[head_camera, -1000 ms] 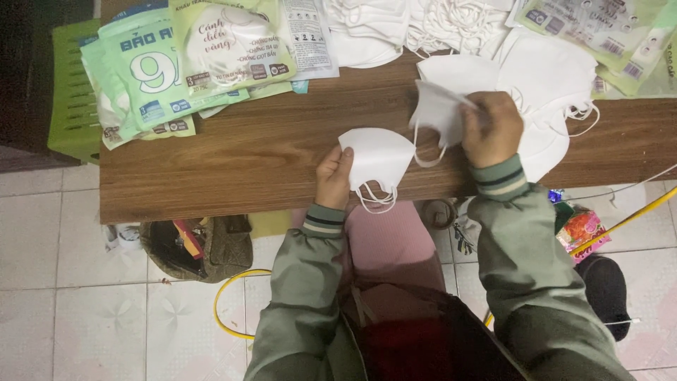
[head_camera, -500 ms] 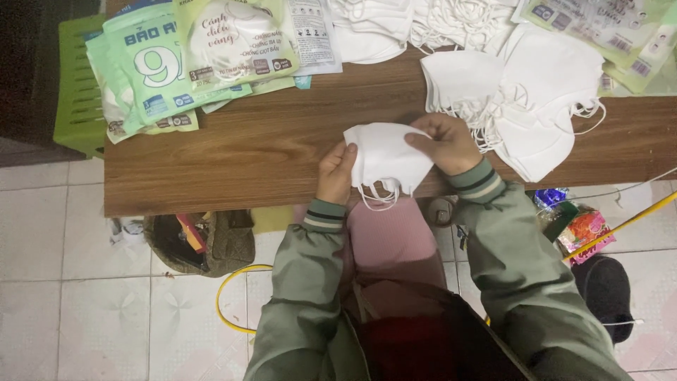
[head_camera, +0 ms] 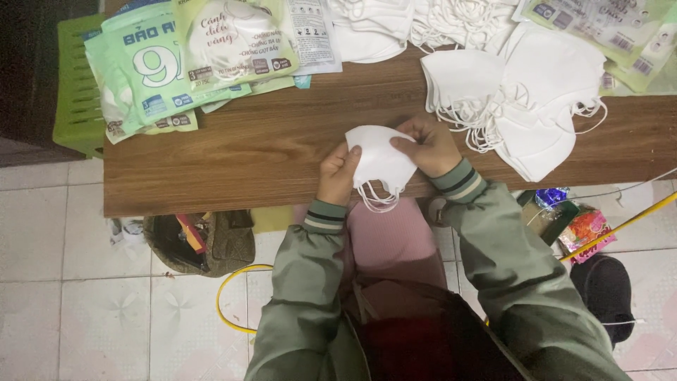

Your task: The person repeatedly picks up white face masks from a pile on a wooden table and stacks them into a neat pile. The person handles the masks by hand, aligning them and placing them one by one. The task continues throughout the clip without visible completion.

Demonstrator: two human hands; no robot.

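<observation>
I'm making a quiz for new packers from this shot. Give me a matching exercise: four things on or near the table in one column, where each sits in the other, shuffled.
Things:
1. folded mask
2. mask pile
3. green packets
4. bag

Places:
A. on the floor under the table's near edge
B. on the table, far left
C. held between left hand and right hand
D. on the table, to the right of the hands

Pairs: 1-C, 2-D, 3-B, 4-A
</observation>
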